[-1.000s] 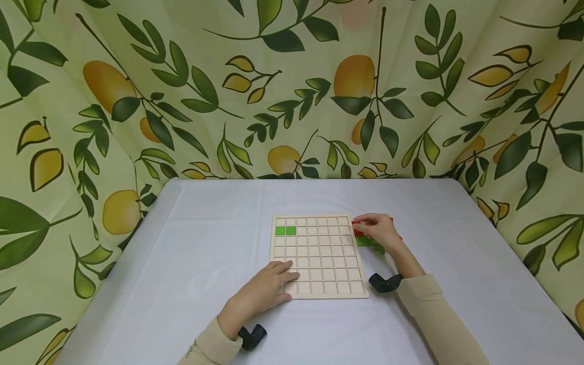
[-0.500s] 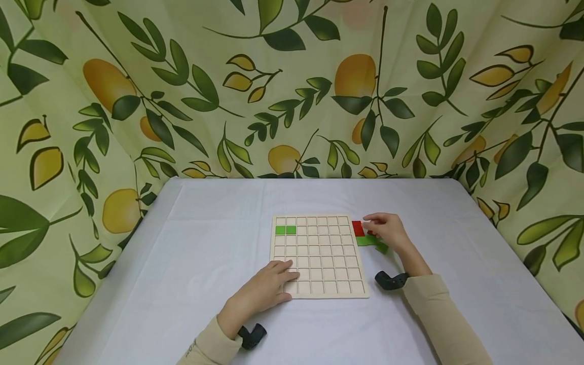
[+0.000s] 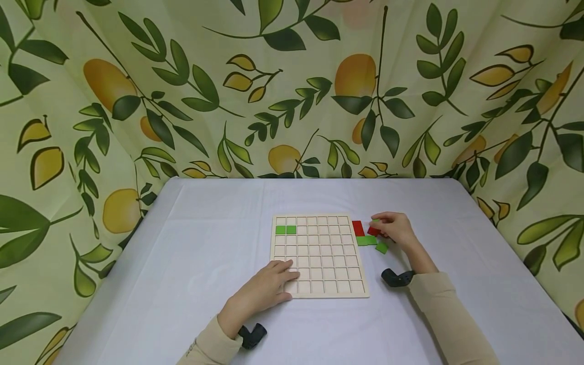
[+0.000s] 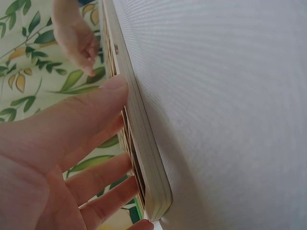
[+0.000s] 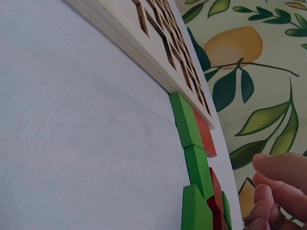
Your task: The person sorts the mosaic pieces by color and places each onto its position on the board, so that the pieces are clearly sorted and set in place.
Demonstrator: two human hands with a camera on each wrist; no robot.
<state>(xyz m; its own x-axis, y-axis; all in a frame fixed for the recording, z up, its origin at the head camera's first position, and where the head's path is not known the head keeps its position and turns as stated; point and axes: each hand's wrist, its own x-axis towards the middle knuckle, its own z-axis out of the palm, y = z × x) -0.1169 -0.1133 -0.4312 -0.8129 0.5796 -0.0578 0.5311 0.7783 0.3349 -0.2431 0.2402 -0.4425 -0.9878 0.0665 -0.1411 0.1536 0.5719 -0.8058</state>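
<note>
Board [image 3: 324,259] lay under the relaxed left hand [image 3: 266,285]; right hand [image 3: 396,229] held nothing, fingers apart near a red tile [image 3: 372,231], whose edges seemed best to pinch.

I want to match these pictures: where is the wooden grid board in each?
Head: wooden grid board, below centre, slightly right.
Left wrist: edge-on, slanting from top left of centre to bottom centre.
Right wrist: top, slanting down rightward.
Shared landmark: leafy curtain.
</note>
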